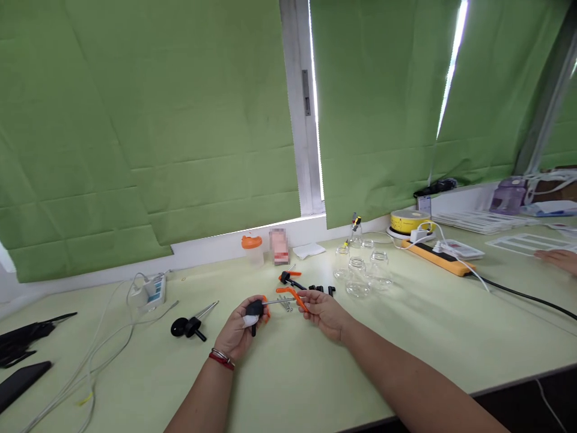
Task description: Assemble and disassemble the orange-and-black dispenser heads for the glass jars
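Note:
My left hand (237, 335) is closed around a black fitting (255, 308) with a thin metal rod (276, 301) pointing right. Something white and a bit of orange show between its fingers. At the rod's far end, my right hand (327, 314) pinches a bent orange handle (297, 297); whether rod and handle are joined cannot be made out. Just beyond the hands lie several metal pins or screws (285, 304), several small black parts (321, 290) and an orange-and-black part (288, 276). Left of my left hand, a black part with metal rods (193, 326) rests on the table.
Several glass jars (358, 282) stand right of my hands. Behind are an orange-lidded cup (252, 248) and a pink box (279, 246). An orange power strip (437, 258), a white power strip (155, 291) and cables lie around. Another person's hand (559, 260) rests at right.

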Tool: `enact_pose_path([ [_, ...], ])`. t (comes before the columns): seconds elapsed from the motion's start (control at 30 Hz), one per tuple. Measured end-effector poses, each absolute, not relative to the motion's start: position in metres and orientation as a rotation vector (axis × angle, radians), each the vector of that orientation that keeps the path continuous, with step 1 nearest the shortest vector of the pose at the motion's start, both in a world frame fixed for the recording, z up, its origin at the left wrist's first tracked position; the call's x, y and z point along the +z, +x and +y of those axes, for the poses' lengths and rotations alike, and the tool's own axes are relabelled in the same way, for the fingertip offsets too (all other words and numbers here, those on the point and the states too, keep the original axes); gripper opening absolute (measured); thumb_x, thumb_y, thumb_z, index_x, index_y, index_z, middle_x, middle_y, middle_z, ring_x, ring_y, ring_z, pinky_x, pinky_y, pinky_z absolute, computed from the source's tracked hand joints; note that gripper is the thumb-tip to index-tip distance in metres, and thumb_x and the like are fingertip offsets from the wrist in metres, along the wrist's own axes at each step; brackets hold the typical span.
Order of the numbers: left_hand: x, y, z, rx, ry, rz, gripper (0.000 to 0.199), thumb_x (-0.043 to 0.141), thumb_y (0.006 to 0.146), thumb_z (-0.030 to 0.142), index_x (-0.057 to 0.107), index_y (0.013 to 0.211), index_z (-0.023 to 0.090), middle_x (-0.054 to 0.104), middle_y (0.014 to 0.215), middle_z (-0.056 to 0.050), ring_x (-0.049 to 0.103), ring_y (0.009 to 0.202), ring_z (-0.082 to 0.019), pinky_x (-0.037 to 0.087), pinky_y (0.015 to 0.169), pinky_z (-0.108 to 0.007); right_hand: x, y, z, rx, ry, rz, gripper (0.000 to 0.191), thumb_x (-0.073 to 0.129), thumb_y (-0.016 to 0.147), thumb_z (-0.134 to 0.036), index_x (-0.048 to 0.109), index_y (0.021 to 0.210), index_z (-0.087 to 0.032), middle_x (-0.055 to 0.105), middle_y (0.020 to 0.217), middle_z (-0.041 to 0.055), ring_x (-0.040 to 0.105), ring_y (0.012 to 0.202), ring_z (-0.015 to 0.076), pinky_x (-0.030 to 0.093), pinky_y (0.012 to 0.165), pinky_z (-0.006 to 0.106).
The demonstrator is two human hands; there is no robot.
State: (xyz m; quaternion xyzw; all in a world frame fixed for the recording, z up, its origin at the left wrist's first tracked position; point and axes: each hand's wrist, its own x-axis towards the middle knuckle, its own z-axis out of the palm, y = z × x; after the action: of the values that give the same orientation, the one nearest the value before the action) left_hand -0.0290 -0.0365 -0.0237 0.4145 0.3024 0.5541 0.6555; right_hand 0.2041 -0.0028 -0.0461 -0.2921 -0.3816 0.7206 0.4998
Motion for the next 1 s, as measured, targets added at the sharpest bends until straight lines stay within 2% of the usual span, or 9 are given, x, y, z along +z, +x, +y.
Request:
enact_pose_path([
  [0.2,-0.0217,-0.0233,-0.0388,1.253,0.925,0.662,0.043,0.071,0.057,0.003,0.064,0.097,0.015,0.065,0.092,-0.006,0.063,0.085,-0.015,0.051,0.082,-0.024,-0.0478,0.2069,-0.0021,1.750,-0.675,-0.947,0.036,0.075,0.059,-0.015,0.069,0.094,-0.018,0.067,0.088,0.0050,0.059,0.069,0.0095,0.043,0.061,0.021],
  [0.7,-0.0233,-0.0249,-0.0374,1.292,0.895,0.646,0.041,0.070,0.059,0.003,0.063,0.098,0.014,0.065,0.091,-0.006,0.063,0.082,-0.014,0.052,0.081,-0.025,-0.0438,0.2091,-0.0043,1.773,-0.631,-0.975,0.039,0.078,0.057,-0.020,0.068,0.095,-0.018,0.066,0.088,0.0042,0.058,0.071,0.0095,0.043,0.065,0.023],
  [1.0,-0.0274,-0.0208,-0.0372,1.265,0.945,0.624,0.043,0.068,0.059,0.004,0.061,0.100,0.016,0.065,0.089,-0.005,0.062,0.086,-0.015,0.048,0.085,-0.026,-0.0489,0.2038,-0.0082,1.807,-0.592,-1.084,0.039,0.079,0.058,-0.022,0.068,0.095,-0.017,0.064,0.085,0.0038,0.057,0.068,0.0096,0.040,0.061,0.023],
])
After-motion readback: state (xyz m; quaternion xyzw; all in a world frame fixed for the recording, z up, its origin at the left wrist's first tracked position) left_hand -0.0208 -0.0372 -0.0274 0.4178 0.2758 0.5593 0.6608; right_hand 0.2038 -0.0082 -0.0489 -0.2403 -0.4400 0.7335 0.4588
